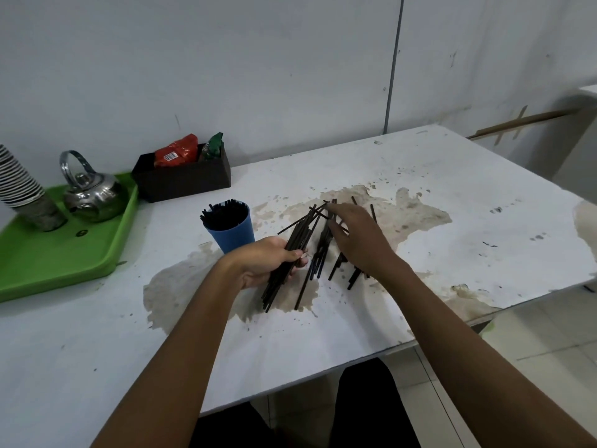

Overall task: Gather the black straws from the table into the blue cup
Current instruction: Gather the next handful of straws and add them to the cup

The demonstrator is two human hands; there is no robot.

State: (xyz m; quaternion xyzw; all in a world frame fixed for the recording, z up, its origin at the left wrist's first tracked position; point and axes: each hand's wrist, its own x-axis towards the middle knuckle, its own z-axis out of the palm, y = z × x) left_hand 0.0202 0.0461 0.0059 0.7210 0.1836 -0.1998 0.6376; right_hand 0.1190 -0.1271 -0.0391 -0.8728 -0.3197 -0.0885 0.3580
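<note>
A blue cup [233, 236] stands upright on the white table [452, 195], with several black straws sticking out of its top. Just right of it, my left hand [268, 261] is shut on a bundle of black straws [298, 236] that slants from near the table up and away. More loose black straws [318, 258] lie on the table between my hands. My right hand [358, 237] reaches over them with fingers spread, fingertips touching the top ends of some straws; whether it grips any is hidden.
A green tray [48, 263] at the left holds a steel kettle [92, 192] and a stack of paper cups [22, 185]. A dark box [184, 181] with red and green packets stands behind the cup. The table's worn patches show brown. Its edge runs near right.
</note>
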